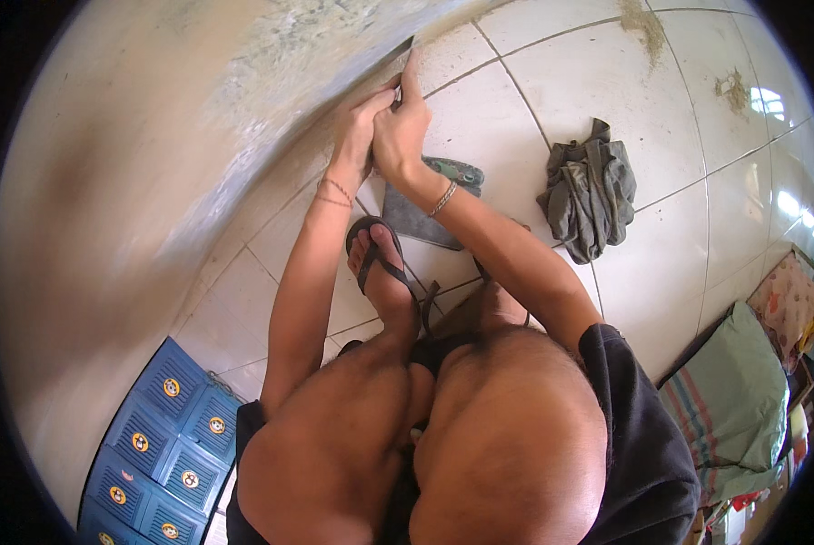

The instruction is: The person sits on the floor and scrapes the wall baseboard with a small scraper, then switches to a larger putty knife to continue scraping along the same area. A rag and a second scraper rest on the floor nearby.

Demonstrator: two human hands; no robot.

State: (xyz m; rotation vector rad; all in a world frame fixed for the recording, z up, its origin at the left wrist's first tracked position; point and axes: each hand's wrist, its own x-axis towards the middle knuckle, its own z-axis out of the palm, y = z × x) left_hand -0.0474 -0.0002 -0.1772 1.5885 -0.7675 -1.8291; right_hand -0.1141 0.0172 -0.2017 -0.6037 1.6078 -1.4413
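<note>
In front of my feet, my left hand and my right hand are pressed together low against the wall. Between them they grip a thin dark-bladed tool, perhaps a scraper; its handle is hidden by my fingers. The right index finger stretches along the blade, whose tip meets the bottom of the painted wall. Under my right wrist, a flat grey plastering trowel with a green and black handle lies on the floor, partly covered by the forearm.
A crumpled grey cloth lies on the white tiled floor to the right. Brown dust is scattered farther off. Blue plastic drawers stand at lower left. A striped green sack rests at lower right.
</note>
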